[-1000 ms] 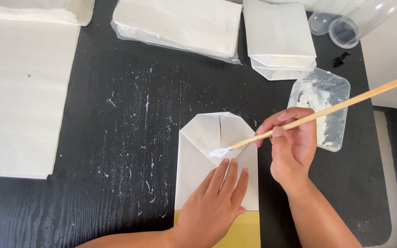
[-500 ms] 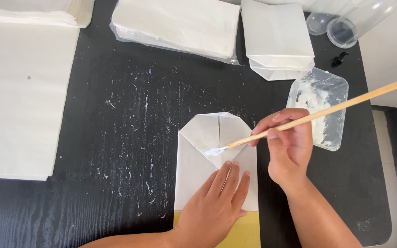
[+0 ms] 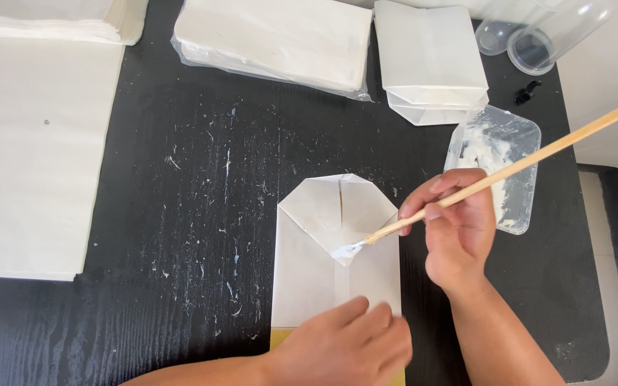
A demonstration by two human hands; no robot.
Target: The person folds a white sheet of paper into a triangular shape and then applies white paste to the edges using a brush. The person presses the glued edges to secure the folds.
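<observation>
A right hand grips a long, pale wooden-handled brush, fingers pinched around the shaft, its glue-whitened tip resting on the pointed fold of a white folded paper bag lying flat near the middle of a black, paint-flecked wooden table. The left hand presses flat on the bag's near end, fingers spread narrowly and holding nothing, beside a yellow strip at the frame's near edge. Just right of the bag, partly behind the brush hand, sits a shallow clear plastic tray smeared with white paste. Farther off lie a stack of folded white bags and a plastic-wrapped pack of white paper — both unmarked. Clear plastic cups lie at the far right corner, a small black clip beside them. Large white sheets cover the table's left side.
</observation>
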